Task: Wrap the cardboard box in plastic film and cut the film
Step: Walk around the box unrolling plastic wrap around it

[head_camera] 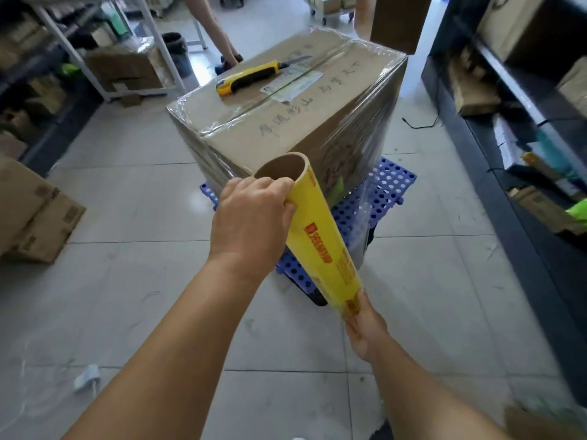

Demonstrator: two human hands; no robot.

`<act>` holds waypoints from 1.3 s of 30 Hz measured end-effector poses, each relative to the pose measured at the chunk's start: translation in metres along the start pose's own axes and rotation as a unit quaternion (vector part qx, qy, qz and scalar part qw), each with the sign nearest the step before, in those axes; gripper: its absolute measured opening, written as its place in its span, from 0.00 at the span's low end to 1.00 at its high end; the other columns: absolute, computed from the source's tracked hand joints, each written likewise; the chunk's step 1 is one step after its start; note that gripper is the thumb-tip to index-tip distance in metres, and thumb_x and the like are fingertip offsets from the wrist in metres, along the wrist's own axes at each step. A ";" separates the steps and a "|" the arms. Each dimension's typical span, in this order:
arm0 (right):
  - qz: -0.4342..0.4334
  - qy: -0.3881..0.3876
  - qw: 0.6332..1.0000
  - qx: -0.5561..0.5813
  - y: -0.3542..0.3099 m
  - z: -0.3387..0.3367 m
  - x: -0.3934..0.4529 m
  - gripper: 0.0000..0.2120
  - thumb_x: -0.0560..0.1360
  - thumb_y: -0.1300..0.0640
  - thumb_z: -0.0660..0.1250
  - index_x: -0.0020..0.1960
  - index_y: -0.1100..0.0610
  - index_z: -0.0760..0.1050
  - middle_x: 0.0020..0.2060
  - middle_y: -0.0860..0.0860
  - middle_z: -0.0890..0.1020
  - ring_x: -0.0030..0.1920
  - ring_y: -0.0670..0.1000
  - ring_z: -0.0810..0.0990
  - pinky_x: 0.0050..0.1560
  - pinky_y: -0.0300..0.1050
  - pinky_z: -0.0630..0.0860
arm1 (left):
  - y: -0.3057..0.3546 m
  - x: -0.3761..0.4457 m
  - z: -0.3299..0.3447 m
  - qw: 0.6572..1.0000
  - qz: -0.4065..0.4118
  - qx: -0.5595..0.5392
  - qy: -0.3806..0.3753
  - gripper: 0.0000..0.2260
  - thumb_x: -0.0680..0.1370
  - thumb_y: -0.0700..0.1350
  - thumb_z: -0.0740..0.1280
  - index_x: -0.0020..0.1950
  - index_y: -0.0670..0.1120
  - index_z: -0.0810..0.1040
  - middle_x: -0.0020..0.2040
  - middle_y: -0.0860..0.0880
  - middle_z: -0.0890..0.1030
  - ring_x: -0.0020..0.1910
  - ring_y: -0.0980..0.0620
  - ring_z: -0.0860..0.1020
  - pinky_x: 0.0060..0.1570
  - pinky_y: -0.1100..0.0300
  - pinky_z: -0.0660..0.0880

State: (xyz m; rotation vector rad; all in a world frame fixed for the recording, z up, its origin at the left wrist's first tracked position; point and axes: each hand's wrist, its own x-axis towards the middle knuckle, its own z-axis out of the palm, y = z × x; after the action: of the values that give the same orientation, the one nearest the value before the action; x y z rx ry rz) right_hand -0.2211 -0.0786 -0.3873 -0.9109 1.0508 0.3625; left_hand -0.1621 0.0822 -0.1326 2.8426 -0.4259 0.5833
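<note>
On the pale tiled floor (133, 192) ahead of us, shelving crowds both sides: a white metal rack (95, 49) with cartons at the left, dark shelves (508, 100) stacked with flattened cardboard at the right. A loose brown carton (35, 217) sits low at the left, and another person's arm (212, 27) reaches down to the floor beyond the load. Nothing stands between us and the cardboard box (286, 122).

That box rests on a blue perforated plastic pallet (381, 192), straight ahead and just past our hands. A yellow-and-black utility knife (251, 77) lies flat on its top with the blade out, beside a white label (292, 85) and a line of handwritten characters.

We hold the film roll (320, 246) between us and the near corner of the box, tilted so its open end is up and away from us. Our left hand (251, 220) grips the upper end, fingers curled over the rim of the tube. Our right hand (365, 328) clasps the lower end from beneath.

Clear plastic film (374, 128) already clings to the box's sides, glossy and wrinkled, with a crinkled edge folded over the top rim. A sheet of it runs from the roll toward the box's right face. The roll is a hollow brown cardboard tube with a yellow wrapper printed in red. The box is plain brown, taped along its centre seam.
</note>
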 end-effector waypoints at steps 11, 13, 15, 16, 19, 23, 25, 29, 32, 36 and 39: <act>0.006 0.004 1.000 0.021 0.048 0.049 -0.012 0.30 0.77 0.41 0.61 0.72 0.59 0.65 0.66 0.56 0.74 0.63 0.56 0.74 0.64 0.46 0.70 | -0.054 -0.017 -0.018 0.999 0.031 0.008 -0.002 0.05 0.71 0.44 0.72 0.45 0.44 0.81 0.38 0.46 0.82 0.41 0.42 0.79 0.51 0.50 0.70; 0.010 -0.006 1.000 0.028 0.055 0.060 -0.009 0.29 0.77 0.41 0.60 0.70 0.59 0.67 0.65 0.56 0.75 0.63 0.55 0.74 0.61 0.44 0.70 | -0.063 -0.021 -0.019 0.999 0.033 0.012 -0.005 0.05 0.71 0.44 0.72 0.45 0.45 0.81 0.38 0.46 0.82 0.40 0.42 0.79 0.51 0.50 0.71; 0.014 -0.010 0.999 0.030 0.062 0.072 -0.009 0.28 0.78 0.41 0.59 0.70 0.58 0.67 0.65 0.55 0.75 0.64 0.55 0.74 0.60 0.43 0.70 | -0.074 -0.023 -0.018 0.999 0.032 0.012 -0.010 0.05 0.71 0.44 0.72 0.44 0.45 0.81 0.38 0.46 0.82 0.40 0.42 0.79 0.51 0.49 0.72; 0.015 -0.008 0.999 0.031 0.065 0.078 -0.008 0.28 0.78 0.41 0.58 0.70 0.58 0.67 0.65 0.55 0.75 0.63 0.55 0.74 0.60 0.43 0.70 | -0.080 -0.025 -0.018 0.999 0.031 0.013 -0.016 0.05 0.71 0.44 0.72 0.45 0.45 0.80 0.39 0.46 0.82 0.41 0.42 0.79 0.52 0.49 0.71; 0.025 -0.009 0.999 0.022 0.076 0.099 -0.004 0.28 0.78 0.40 0.58 0.69 0.58 0.67 0.60 0.55 0.76 0.58 0.54 0.76 0.60 0.44 0.70 | -0.098 -0.027 -0.018 0.999 0.035 0.014 -0.028 0.05 0.72 0.44 0.71 0.46 0.45 0.81 0.39 0.46 0.82 0.41 0.42 0.79 0.53 0.49 0.71; 0.027 -0.004 1.000 0.016 0.089 0.129 0.011 0.28 0.77 0.39 0.57 0.66 0.60 0.70 0.47 0.53 0.78 0.49 0.52 0.76 0.61 0.45 0.71 | -0.123 -0.023 -0.017 0.999 0.039 0.014 -0.032 0.05 0.74 0.46 0.69 0.47 0.45 0.82 0.40 0.47 0.83 0.41 0.43 0.79 0.54 0.49 0.71; 0.024 0.003 0.999 0.023 0.094 0.145 0.019 0.28 0.77 0.38 0.57 0.64 0.60 0.71 0.46 0.54 0.78 0.46 0.51 0.76 0.61 0.45 0.72 | -0.137 -0.018 -0.016 0.998 0.043 0.017 -0.030 0.06 0.75 0.46 0.68 0.46 0.45 0.81 0.38 0.47 0.82 0.40 0.43 0.79 0.53 0.51 0.70; 0.026 0.006 0.999 0.047 0.098 0.180 0.023 0.28 0.77 0.37 0.56 0.58 0.61 0.72 0.52 0.57 0.79 0.54 0.55 0.78 0.58 0.46 0.71 | -0.161 -0.005 -0.016 0.997 0.064 0.019 -0.032 0.06 0.75 0.47 0.67 0.44 0.46 0.81 0.36 0.48 0.81 0.39 0.44 0.78 0.51 0.53 0.67; 0.034 0.017 0.996 0.078 0.098 0.205 0.026 0.25 0.77 0.38 0.56 0.57 0.60 0.72 0.56 0.58 0.79 0.61 0.58 0.76 0.61 0.46 0.70 | -0.179 0.007 -0.015 0.995 0.086 0.017 -0.039 0.09 0.74 0.48 0.64 0.45 0.46 0.81 0.36 0.48 0.81 0.38 0.44 0.78 0.50 0.55 0.64; 0.036 0.029 0.992 0.121 0.095 0.235 0.028 0.26 0.78 0.38 0.56 0.65 0.58 0.69 0.49 0.54 0.76 0.54 0.55 0.77 0.61 0.45 0.72 | -0.199 0.025 -0.012 0.992 0.115 -0.003 -0.057 0.10 0.74 0.49 0.62 0.45 0.46 0.81 0.37 0.48 0.81 0.39 0.44 0.78 0.51 0.55 0.63; 0.046 0.029 0.986 0.159 0.092 0.251 0.032 0.20 0.78 0.38 0.56 0.56 0.54 0.68 0.37 0.51 0.71 0.33 0.50 0.69 0.41 0.38 0.68 | -0.211 0.035 -0.010 0.988 0.142 -0.015 -0.064 0.11 0.75 0.50 0.61 0.45 0.47 0.81 0.37 0.49 0.81 0.39 0.44 0.78 0.51 0.55 0.64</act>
State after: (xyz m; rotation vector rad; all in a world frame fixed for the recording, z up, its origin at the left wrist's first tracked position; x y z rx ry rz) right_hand -0.1186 0.1692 -0.4109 -0.5912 1.1683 0.2348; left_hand -0.0671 0.2739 -0.1391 2.8198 -0.8652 0.4362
